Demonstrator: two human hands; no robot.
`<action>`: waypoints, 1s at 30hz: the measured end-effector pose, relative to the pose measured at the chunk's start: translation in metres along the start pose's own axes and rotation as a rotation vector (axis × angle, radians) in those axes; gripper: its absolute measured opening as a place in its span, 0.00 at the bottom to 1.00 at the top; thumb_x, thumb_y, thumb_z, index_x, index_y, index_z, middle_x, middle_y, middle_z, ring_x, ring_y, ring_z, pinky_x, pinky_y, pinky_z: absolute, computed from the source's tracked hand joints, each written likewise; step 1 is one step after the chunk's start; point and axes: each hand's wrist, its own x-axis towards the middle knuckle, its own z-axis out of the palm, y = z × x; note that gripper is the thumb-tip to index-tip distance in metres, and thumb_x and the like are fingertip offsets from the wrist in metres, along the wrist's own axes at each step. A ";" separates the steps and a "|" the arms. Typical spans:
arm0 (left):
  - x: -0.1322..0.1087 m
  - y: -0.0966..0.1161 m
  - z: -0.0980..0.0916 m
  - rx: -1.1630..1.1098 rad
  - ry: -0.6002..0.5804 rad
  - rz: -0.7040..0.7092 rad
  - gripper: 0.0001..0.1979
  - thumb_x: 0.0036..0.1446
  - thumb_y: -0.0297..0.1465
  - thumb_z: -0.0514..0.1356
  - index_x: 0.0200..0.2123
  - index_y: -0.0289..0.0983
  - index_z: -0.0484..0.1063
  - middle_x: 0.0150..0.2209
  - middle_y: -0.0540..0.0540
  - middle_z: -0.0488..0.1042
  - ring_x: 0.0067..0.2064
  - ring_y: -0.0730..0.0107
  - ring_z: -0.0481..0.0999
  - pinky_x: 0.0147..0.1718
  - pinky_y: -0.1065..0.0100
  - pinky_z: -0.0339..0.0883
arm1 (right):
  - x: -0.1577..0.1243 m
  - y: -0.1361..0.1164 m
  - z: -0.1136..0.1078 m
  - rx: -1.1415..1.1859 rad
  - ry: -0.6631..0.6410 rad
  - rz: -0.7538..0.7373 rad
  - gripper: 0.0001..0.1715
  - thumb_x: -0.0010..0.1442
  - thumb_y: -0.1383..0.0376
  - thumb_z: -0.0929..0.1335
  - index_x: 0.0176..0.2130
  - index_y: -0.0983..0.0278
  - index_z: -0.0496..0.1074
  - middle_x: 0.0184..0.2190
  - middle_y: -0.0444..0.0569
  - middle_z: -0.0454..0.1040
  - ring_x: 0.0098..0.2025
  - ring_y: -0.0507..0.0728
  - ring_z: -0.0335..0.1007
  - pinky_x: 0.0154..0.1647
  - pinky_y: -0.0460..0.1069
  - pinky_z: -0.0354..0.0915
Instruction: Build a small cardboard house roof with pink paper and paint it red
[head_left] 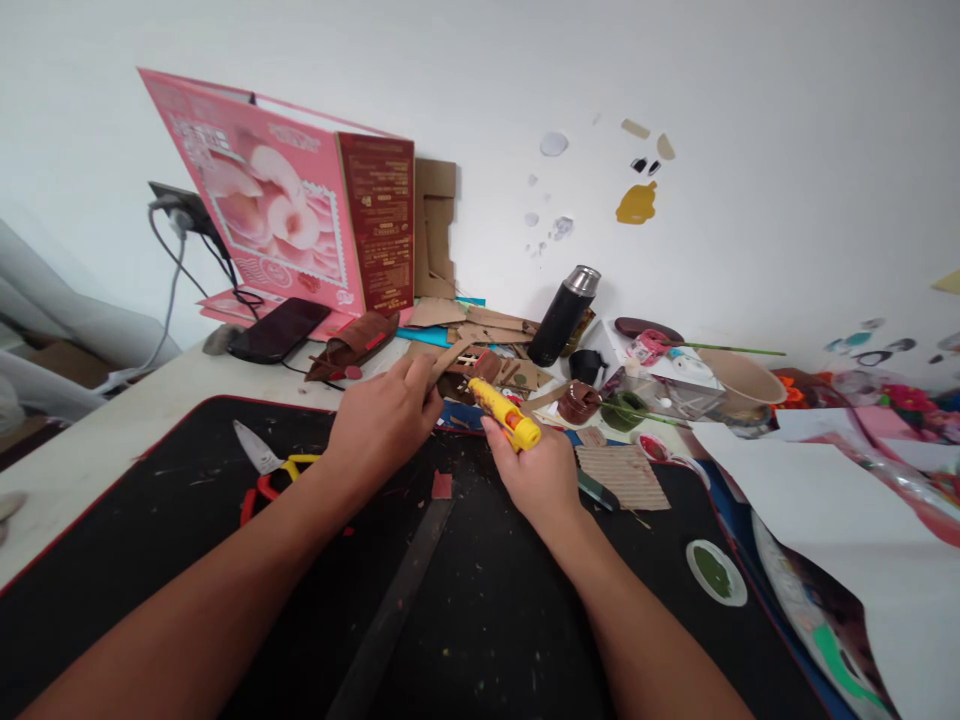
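My right hand (538, 478) is closed around a yellow glue gun (504, 412), its body showing above my fist and its nozzle pointing away to the left. The fingers under it are hidden. Between thumb and fingers, my left hand (386, 415) pinches a narrow brown cardboard strip (450, 358). The nozzle is close to this strip; I cannot tell whether they touch. Just beyond both hands lies a pile of cardboard pieces (525, 375). A small red square (442, 485) and a dark metal ruler (401, 590) lie on the black mat (502, 620) between my forearms.
Scissors (262, 460) lie left of my left wrist. A black flask (566, 315) stands at the back, a pink box (285, 200) at back left with a phone (281, 328) before it. Corrugated cardboard (626, 477) and a green paint lid (716, 572) are on the right.
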 end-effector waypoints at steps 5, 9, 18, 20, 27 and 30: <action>0.000 0.000 0.001 -0.002 -0.014 -0.003 0.20 0.72 0.35 0.52 0.61 0.38 0.73 0.50 0.36 0.83 0.39 0.55 0.83 0.28 0.62 0.60 | 0.001 0.000 -0.001 0.000 -0.010 -0.001 0.30 0.75 0.48 0.62 0.37 0.65 0.81 0.25 0.55 0.82 0.24 0.61 0.78 0.26 0.50 0.63; 0.000 0.000 0.002 -0.029 -0.002 -0.001 0.20 0.72 0.35 0.52 0.61 0.38 0.73 0.50 0.36 0.83 0.40 0.53 0.83 0.28 0.61 0.61 | 0.000 0.000 -0.001 0.001 -0.035 0.010 0.30 0.75 0.48 0.63 0.37 0.65 0.82 0.26 0.55 0.82 0.25 0.61 0.79 0.26 0.50 0.63; -0.001 0.003 0.000 -0.032 -0.012 0.006 0.20 0.72 0.35 0.51 0.61 0.37 0.73 0.51 0.35 0.83 0.41 0.50 0.84 0.29 0.61 0.62 | -0.002 -0.001 0.003 0.024 -0.050 0.046 0.30 0.75 0.48 0.63 0.43 0.67 0.83 0.30 0.57 0.85 0.28 0.64 0.82 0.28 0.52 0.66; -0.001 0.003 0.001 -0.027 -0.016 0.004 0.20 0.72 0.35 0.51 0.61 0.38 0.73 0.51 0.36 0.83 0.42 0.50 0.84 0.29 0.61 0.63 | -0.003 -0.001 0.004 0.031 -0.067 0.046 0.29 0.75 0.48 0.63 0.45 0.67 0.83 0.31 0.57 0.85 0.30 0.64 0.82 0.29 0.52 0.66; 0.000 -0.001 0.002 -0.015 -0.035 -0.012 0.19 0.71 0.36 0.52 0.60 0.37 0.72 0.53 0.36 0.82 0.43 0.50 0.85 0.29 0.61 0.63 | -0.007 -0.002 0.006 0.057 -0.197 -0.021 0.28 0.76 0.47 0.63 0.40 0.64 0.80 0.31 0.54 0.85 0.30 0.62 0.82 0.29 0.50 0.65; 0.001 -0.002 0.002 -0.012 -0.032 -0.016 0.19 0.71 0.35 0.51 0.59 0.37 0.72 0.52 0.36 0.82 0.42 0.49 0.85 0.29 0.61 0.62 | -0.006 -0.004 0.003 0.075 -0.198 -0.004 0.28 0.76 0.47 0.63 0.41 0.64 0.80 0.29 0.53 0.84 0.29 0.62 0.82 0.29 0.50 0.64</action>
